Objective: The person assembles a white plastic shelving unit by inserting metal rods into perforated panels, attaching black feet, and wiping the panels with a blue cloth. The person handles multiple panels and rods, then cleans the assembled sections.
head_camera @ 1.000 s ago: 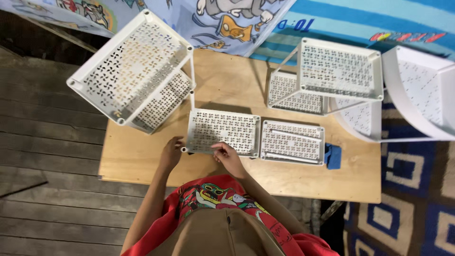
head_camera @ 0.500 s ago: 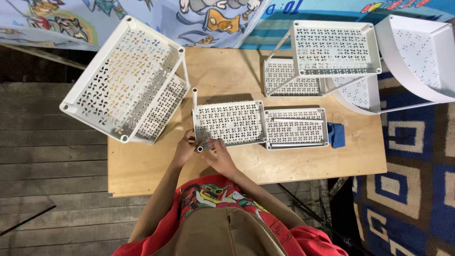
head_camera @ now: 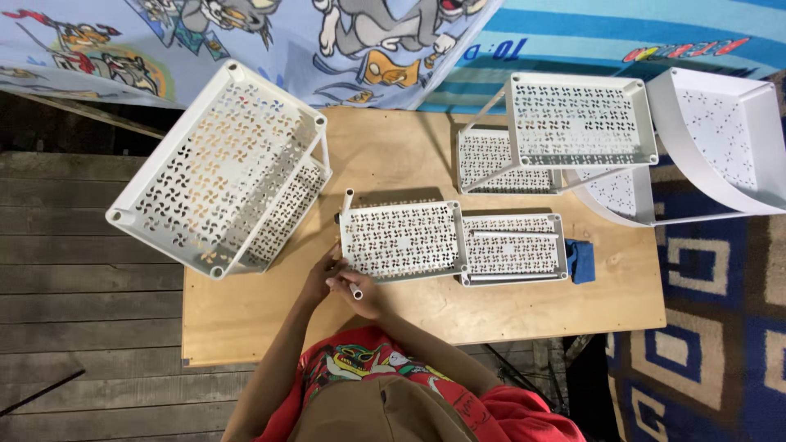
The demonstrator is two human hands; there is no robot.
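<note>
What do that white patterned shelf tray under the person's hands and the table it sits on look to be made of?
The shelf tray looks like moulded plastic: uniform matte white, a neat cut-out pinwheel pattern and rounded corners; painted metal can't be ruled out. The table looks like plywood or similar board: pale tan, faint grain, unvarnished-looking, with a thin edge. The small tube at the right hand appears to be the same white material.

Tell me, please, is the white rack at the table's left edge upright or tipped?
Tipped: the white rack leans sideways, overhanging the table.

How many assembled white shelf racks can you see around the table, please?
3: a two-tier rack tilted over the table's left edge, a two-tier rack standing at the back, and a curved corner rack at the far right, partly cut off.
</note>
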